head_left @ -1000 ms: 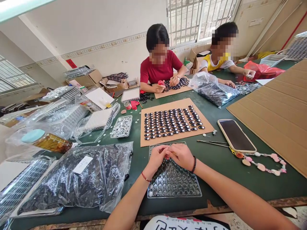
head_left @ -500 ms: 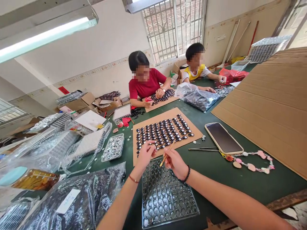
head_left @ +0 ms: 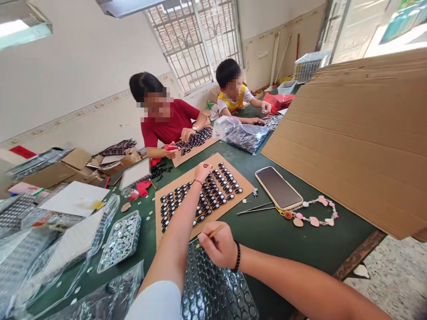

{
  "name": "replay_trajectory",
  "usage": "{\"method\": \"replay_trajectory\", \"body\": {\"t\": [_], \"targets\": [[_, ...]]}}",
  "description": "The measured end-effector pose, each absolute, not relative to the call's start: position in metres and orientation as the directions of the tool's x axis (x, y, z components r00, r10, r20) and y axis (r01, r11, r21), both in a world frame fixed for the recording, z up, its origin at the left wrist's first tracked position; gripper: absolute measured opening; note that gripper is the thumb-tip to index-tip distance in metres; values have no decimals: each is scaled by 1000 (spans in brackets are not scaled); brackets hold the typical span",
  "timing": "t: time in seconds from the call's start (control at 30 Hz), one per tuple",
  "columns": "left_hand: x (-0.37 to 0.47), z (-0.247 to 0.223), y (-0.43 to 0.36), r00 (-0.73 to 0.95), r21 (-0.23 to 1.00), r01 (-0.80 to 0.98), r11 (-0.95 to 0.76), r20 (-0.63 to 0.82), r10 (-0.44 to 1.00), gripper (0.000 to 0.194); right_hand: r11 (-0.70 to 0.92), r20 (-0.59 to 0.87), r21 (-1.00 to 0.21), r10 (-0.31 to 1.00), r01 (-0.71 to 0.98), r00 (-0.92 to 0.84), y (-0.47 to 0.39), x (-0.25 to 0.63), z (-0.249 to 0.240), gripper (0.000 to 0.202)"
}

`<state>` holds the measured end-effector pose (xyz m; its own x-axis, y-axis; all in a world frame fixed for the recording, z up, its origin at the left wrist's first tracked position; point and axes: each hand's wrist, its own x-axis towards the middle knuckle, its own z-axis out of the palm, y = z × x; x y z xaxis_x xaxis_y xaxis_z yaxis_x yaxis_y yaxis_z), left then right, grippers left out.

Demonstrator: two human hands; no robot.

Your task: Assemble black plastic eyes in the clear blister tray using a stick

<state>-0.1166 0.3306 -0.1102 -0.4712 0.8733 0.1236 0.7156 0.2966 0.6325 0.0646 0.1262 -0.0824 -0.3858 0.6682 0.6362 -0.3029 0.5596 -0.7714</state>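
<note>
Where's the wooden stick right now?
In the head view, the wooden stick is below centre, held in the right hand by the far edge of the clear plastic tray.

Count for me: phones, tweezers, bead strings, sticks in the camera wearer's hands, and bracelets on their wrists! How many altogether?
Phone: 1
Tweezers: 1 pair
Bead string: 1
Wooden stick in the right hand: 1
Bracelets: 2, a red bracelet on the left wrist and a black bracelet on the right
Total: 6

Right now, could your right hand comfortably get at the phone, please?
Probably yes: only slim tweezers seem to lie between the right hand and the phone, though that hand holds a thin stick.
</note>
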Motion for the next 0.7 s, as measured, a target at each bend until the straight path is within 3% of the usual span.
{"method": "replay_trajectory", "body": {"t": [0.13,0.27,0.43,0.57,0.63,0.7], "targets": [[-105,-122,344,-484,559,751,351,104,869,18,750,779,-612,519,-250,-350,129,64,-82,30],[-99,-110,338,-514,488,782,388,152,844,20,778,794,-587,497,-226,-351,128,62,-84,27],[-120,-66,293,-445,396,861,319,284,849,22,782,804,-571,471,-249,-364,125,61,-87,27],[-149,-58,188,-243,387,918,84,382,892,24,680,725,-670,514,-297,-459,110,65,-88,28],[-153,-71,119,-280,471,881,56,420,864,24,547,622,-773,555,-320,-553,96,68,-90,28],[-147,-88,52,-436,568,813,130,444,783,24,414,515,-852,545,-321,-662,80,70,-94,27]]}}
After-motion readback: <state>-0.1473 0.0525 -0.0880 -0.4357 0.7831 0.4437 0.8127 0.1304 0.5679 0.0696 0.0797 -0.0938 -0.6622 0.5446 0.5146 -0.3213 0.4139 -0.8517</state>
